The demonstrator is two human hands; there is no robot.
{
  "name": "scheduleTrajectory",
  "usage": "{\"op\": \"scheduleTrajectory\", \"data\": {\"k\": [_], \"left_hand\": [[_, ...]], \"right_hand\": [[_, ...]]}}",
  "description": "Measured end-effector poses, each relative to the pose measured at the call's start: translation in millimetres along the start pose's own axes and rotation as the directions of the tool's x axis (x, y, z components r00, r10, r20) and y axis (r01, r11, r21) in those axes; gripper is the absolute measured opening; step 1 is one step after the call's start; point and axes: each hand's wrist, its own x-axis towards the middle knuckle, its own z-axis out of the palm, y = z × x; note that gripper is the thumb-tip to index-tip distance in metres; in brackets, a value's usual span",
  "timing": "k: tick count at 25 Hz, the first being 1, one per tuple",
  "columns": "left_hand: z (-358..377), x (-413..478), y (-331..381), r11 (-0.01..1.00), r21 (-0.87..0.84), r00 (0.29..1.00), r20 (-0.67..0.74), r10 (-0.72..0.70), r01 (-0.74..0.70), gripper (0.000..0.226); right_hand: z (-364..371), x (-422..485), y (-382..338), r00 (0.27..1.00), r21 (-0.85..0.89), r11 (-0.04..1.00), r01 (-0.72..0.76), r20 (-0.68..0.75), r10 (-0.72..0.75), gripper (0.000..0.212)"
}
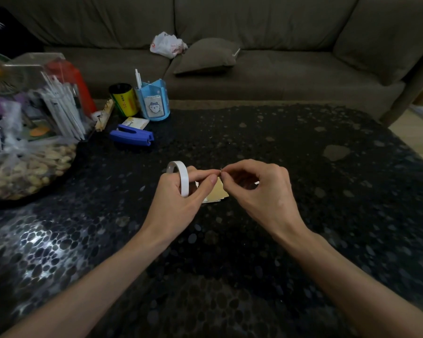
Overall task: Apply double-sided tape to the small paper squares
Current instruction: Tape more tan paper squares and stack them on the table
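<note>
A thin white roll of double-sided tape [182,177] hangs around the fingers of my left hand [181,193]. That hand's thumb and forefinger pinch the tape's free end near the middle of the view. My right hand [259,191] pinches the same small end from the right, fingertips meeting the left hand's. Under both hands a small stack of tan paper squares [219,192] lies on the dark pebbled table [303,167], partly hidden by my fingers.
A blue stapler [132,136], a blue pen holder [153,100], a yellow can [124,100], a clear box of pens [59,98] and a bag of peanuts [25,167] stand at the left. A grey sofa [254,57] runs behind the table.
</note>
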Motion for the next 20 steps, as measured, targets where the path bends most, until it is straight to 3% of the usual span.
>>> {"op": "scheduleTrajectory", "data": {"k": [10,20], "left_hand": [[-1.1,-1.0,0.0,1.0,-0.019,1.0,0.011,0.006,-0.006,0.03],[-3.0,-0.3,0.8,0.999,-0.038,1.0,-0.018,0.003,-0.003,0.021]], "right_hand": [[-2.0,0.8,0.9,1.0,0.045,0.999,0.003,0.019,-0.004,0.015],[-1.2,1.0,1.0,0.999,0.102,0.995,-0.014,0.03,0.011,0.015]]}}
